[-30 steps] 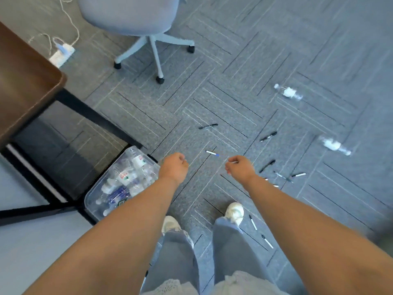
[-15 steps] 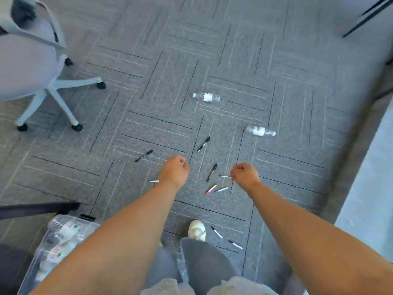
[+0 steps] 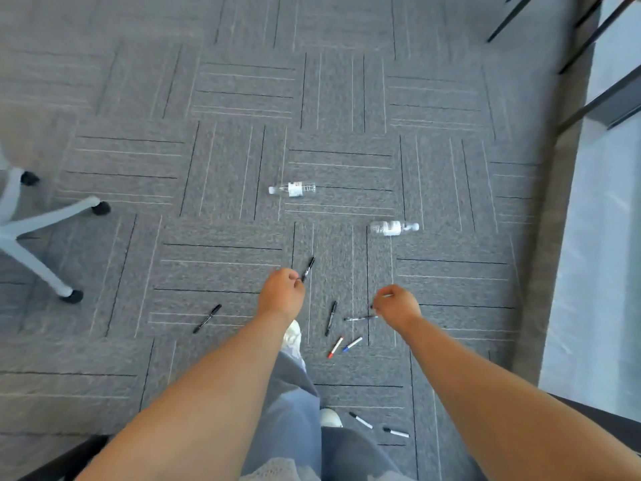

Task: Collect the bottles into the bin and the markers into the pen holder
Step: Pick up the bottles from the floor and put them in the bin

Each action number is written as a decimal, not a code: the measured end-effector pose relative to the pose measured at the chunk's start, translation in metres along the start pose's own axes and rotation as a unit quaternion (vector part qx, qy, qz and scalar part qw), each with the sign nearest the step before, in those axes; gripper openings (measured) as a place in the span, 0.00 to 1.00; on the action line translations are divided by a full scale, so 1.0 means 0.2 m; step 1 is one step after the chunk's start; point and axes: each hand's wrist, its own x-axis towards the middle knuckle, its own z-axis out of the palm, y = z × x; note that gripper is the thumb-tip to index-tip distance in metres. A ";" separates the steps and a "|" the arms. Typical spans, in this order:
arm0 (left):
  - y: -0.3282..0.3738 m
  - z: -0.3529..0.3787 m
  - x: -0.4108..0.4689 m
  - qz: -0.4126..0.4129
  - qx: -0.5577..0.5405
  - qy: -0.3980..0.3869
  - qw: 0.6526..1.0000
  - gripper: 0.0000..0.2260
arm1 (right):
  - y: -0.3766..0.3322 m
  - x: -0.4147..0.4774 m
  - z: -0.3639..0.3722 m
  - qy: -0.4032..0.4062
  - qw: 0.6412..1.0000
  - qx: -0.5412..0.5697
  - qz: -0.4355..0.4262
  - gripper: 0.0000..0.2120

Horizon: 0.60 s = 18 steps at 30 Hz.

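Observation:
Two clear plastic bottles lie on their sides on the grey carpet, one further off [image 3: 293, 189] and one to the right [image 3: 393, 228]. Several markers are scattered nearer me: black ones [image 3: 308, 269] [image 3: 207, 318] [image 3: 331, 317], a red-tipped one [image 3: 335, 347], a blue-tipped one [image 3: 352, 344] and two by my feet [image 3: 360, 420]. My left hand [image 3: 281, 293] hangs above the carpet with curled, empty fingers. My right hand [image 3: 399, 305] pinches what looks like a small white marker with a dark tip. Neither the bin nor the pen holder is in view.
A white office chair base [image 3: 41, 220] with black castors stands at the left. Dark metal furniture legs [image 3: 589, 109] cross the top right. The carpet ends at a pale floor strip [image 3: 596, 272] on the right. My legs and white shoes are below.
The view has swung right and forward, away from the table and the bin of bottles, which left the frame. The two bottles and the markers are now closer; both hands keep their pose.

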 end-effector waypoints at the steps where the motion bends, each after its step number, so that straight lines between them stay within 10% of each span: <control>1: 0.02 -0.03 0.07 -0.004 -0.002 -0.003 1.000 0.06 | -0.06 0.04 0.00 -0.001 1.000 0.004 0.004 0.13; 18: 0.66 -0.29 1.08 0.027 0.036 -0.038 0.998 0.11 | -0.95 0.86 -0.24 -0.008 0.999 0.044 -0.007 0.12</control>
